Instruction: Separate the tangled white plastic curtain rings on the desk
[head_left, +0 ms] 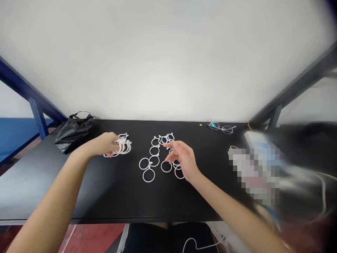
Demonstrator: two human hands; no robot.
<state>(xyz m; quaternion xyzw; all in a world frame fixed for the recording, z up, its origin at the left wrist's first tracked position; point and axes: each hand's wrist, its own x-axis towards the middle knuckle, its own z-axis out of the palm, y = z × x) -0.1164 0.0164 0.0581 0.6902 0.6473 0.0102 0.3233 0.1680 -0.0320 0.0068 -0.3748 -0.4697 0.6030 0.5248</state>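
- Head view: the left hand (107,144) is closed around a bunch of thin white plastic-looking rings (126,150), held over the left part of the smooth black tabletop (118,196).
- Loose white rings with small end pieces (154,156) lie in the middle of the tabletop, some overlapping or touching, roughly in two columns joined at the far end.
- The right hand (184,158) is over the right-hand column, its fingers loosely parted and the index finger extended leftward; whether a fingertip touches a ring, I cannot tell.
- A crumpled black plastic bag (75,133) sits at the far left, beyond the left forearm.
- Thin-framed eyeglasses (220,128) lie at the far right, near the pale wall (168,63).
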